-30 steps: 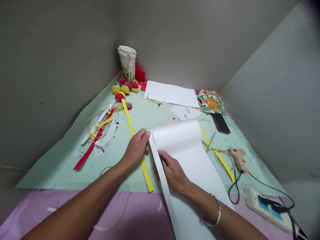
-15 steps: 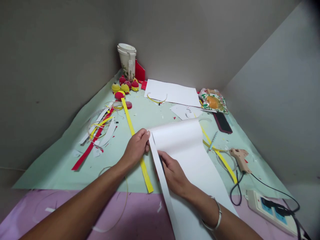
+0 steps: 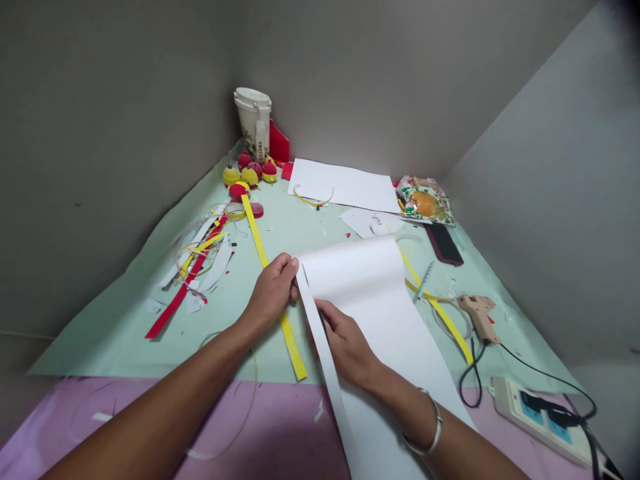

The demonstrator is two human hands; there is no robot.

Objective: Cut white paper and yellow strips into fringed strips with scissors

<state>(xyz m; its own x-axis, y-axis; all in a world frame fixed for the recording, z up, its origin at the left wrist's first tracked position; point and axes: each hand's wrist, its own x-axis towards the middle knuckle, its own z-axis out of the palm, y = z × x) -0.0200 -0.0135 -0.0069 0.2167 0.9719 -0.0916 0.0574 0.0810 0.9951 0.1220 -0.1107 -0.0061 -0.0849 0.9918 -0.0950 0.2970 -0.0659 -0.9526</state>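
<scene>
A large white paper sheet stretches from the tabletop toward me, its far end curling over. Along its left side runs a narrow white strip, parted from the sheet by a thin slit. My left hand pinches the far left corner of the paper between thumb and fingers. My right hand, with a bangle on the wrist, is closed around dark-handled scissors at the slit; most of them is hidden by the hand and strip. Under my left hand lies a yellow strip.
Paper scraps and a red strip lie left. Red and yellow balls sit by a white cup at the back. To the right are a phone, a glue gun, a snack packet and a power strip.
Both hands and the paper keep nearly the same position. The whole view has shifted very slightly; nothing has been taken up or let go.
</scene>
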